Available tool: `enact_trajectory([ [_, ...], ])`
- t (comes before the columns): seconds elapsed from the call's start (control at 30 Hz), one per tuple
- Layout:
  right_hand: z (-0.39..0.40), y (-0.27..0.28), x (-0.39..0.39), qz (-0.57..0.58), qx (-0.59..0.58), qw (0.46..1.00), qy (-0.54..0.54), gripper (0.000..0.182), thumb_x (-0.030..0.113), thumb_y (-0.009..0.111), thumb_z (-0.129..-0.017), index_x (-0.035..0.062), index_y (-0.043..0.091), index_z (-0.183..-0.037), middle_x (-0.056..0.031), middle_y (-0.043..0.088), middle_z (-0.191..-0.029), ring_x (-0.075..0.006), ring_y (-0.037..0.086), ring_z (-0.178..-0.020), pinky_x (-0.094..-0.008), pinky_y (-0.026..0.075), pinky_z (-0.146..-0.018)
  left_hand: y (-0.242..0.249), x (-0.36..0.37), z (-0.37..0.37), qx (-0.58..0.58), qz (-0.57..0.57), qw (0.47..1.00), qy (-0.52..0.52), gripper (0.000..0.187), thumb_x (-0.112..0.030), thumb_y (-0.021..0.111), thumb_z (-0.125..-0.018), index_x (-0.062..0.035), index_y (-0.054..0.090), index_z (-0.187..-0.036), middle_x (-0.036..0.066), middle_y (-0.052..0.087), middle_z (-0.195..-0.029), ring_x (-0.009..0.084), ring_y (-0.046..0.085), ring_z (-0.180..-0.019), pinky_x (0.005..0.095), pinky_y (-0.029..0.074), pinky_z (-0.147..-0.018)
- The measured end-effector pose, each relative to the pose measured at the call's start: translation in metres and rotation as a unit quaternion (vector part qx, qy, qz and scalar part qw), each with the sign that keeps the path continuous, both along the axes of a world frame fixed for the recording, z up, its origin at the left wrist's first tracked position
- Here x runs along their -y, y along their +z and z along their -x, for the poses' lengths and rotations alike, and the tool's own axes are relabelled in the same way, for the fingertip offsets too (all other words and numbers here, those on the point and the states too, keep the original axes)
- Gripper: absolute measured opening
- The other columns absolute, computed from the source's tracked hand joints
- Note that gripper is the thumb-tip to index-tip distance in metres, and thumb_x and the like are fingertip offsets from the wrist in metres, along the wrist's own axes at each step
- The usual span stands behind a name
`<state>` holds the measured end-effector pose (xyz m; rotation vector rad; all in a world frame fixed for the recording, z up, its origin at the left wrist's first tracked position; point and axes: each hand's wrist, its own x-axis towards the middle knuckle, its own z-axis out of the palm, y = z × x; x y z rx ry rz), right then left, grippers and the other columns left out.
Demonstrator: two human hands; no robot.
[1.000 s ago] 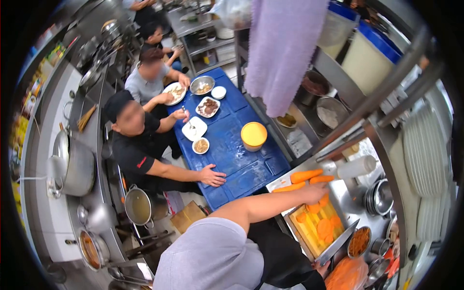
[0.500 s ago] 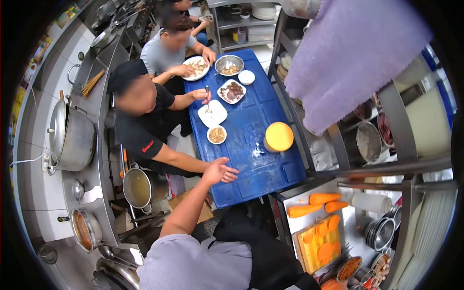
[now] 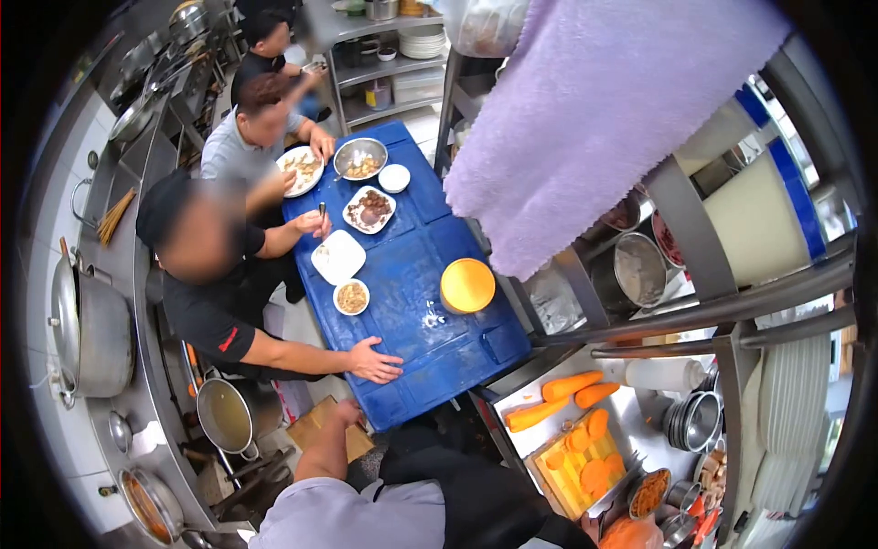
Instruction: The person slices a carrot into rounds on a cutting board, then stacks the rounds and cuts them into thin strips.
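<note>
My left hand [image 3: 346, 414] hangs low beside my body, just over a brown cardboard box [image 3: 322, 432] on the floor; its fingers are too small to read. Only a sliver of my right hand [image 3: 590, 529] shows at the bottom edge, next to an orange bag [image 3: 631, 533]. A yellow cutting board [image 3: 560, 478] with cut carrot pieces lies on the steel counter [image 3: 640, 416] to my right. Three whole peeled carrots [image 3: 569, 386] lie just beyond it.
A blue table [image 3: 430, 339] ahead holds plates, bowls and a yellow-lidded tub [image 3: 467, 285]; three people sit along its left side, one with a hand [image 3: 375, 361] flat on it. Pots [image 3: 224, 414] line the left counter. A purple towel [image 3: 594, 110] hangs overhead from a shelf rack.
My left hand left the carrots, swung out over the blue table's near corner, then dropped down to the cardboard box. The view swung left, and the knife by the board is out of sight.
</note>
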<state>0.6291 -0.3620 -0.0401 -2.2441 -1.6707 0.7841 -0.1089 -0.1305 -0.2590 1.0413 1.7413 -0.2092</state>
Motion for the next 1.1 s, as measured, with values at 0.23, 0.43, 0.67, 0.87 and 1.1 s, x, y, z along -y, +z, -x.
enact_trajectory([
  [0.23,0.000,0.016,-0.027,0.188,-0.252,0.868,-0.386,0.042,0.050,0.062,-0.098,0.0139,0.052,-0.118,-0.0124,0.058,-0.082,-0.0277,0.057,-0.058,-0.0409,0.046,-0.042,-0.034,-0.158,0.014,0.636,0.231,0.702,0.223,0.085,-0.057,0.054,-0.088,-0.0100,0.040,-0.157,0.023,0.038,-0.160,0.0333,0.039,-0.146,0.0456,0.028,-0.121],
  [0.43,0.028,0.038,-0.029,0.204,-0.253,0.863,-0.387,0.045,0.041,0.061,-0.099,0.0123,0.045,-0.130,-0.0177,0.058,-0.095,-0.0315,0.059,-0.071,-0.0421,0.048,-0.056,0.035,-0.182,-0.003,0.569,0.294,0.720,0.267,0.100,-0.072,0.039,-0.087,-0.0086,0.025,-0.163,0.023,0.024,-0.166,0.0395,0.028,-0.150,0.0502,0.018,-0.123],
  [0.67,0.023,0.036,-0.037,0.210,-0.253,0.866,-0.376,0.054,0.031,0.060,-0.099,0.0105,0.037,-0.144,-0.0239,0.058,-0.110,-0.0360,0.061,-0.087,-0.0436,0.051,-0.073,0.036,-0.106,-0.010,0.235,0.032,0.968,0.079,0.064,-0.043,0.057,-0.088,-0.0063,0.051,-0.140,0.023,0.052,-0.138,0.0386,0.052,-0.125,0.0482,0.042,-0.105],
  [0.87,0.010,0.040,-0.036,0.199,-0.247,0.876,-0.365,0.065,0.022,0.060,-0.100,0.0089,0.030,-0.156,-0.0292,0.058,-0.123,-0.0399,0.063,-0.101,-0.0448,0.053,-0.088,0.044,-0.094,-0.031,0.079,-0.070,0.994,-0.010,0.051,-0.024,0.069,-0.087,-0.0087,0.064,-0.135,0.022,0.061,-0.138,0.0314,0.058,-0.128,0.0411,0.046,-0.107],
  [1.1,-0.002,0.009,-0.017,0.094,-0.260,0.900,-0.338,0.040,0.035,0.058,-0.104,0.0070,0.039,-0.126,-0.0147,0.059,-0.090,-0.0281,0.060,-0.056,-0.0405,0.051,-0.047,0.124,-0.171,-0.075,0.176,-0.069,0.970,0.155,0.032,-0.026,0.062,-0.094,-0.0079,0.067,-0.120,0.021,0.066,-0.118,0.0278,0.064,-0.111,0.0409,0.050,-0.094],
])
